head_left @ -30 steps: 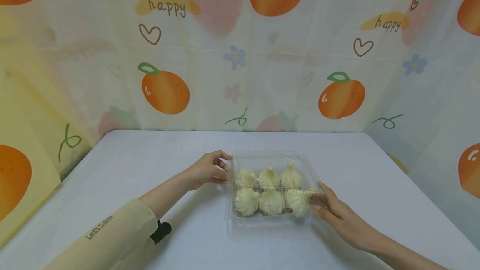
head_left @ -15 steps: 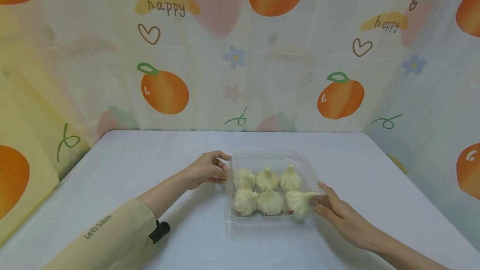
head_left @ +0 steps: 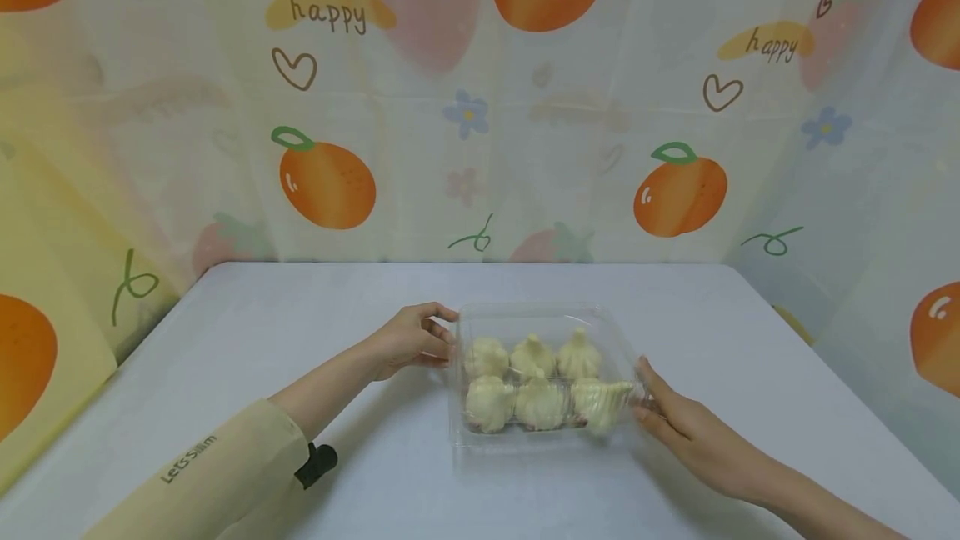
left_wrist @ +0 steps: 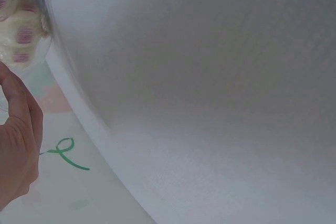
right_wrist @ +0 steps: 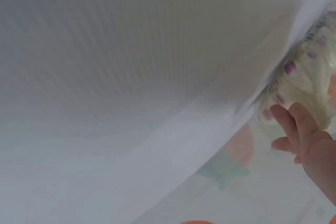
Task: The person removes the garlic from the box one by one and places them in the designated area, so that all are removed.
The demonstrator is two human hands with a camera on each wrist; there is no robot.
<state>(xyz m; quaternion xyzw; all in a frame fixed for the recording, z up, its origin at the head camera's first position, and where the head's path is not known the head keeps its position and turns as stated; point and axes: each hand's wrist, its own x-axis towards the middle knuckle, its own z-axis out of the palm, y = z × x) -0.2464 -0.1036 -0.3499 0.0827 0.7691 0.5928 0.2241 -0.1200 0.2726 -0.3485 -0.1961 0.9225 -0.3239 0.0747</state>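
A clear plastic clamshell box (head_left: 525, 438) with two rows of white garlic bulbs (head_left: 542, 403) sits on the white table. Against its left side, the left hand (head_left: 411, 338) rests its fingertips, fingers extended and spread. At the opposite end, the right hand (head_left: 693, 436) touches the box's right side, thumb lower and index finger higher along the edge. The left wrist view catches purple-streaked garlic (left_wrist: 23, 35) just beyond the left fingers (left_wrist: 18, 98). In the right wrist view, extended fingers (right_wrist: 299, 121) overlap the garlic's lower end (right_wrist: 310, 85).
The white table (head_left: 315, 298) runs back to a hanging cloth (head_left: 517, 190) printed with oranges, hearts and flowers. A beige sleeve (head_left: 225, 465) covers the left forearm, with a black strap piece (head_left: 315, 465) beneath it.
The right thumb has slid outward from the front of the box to its right edge. The left hand stays at the left side, and the box has hardly moved.
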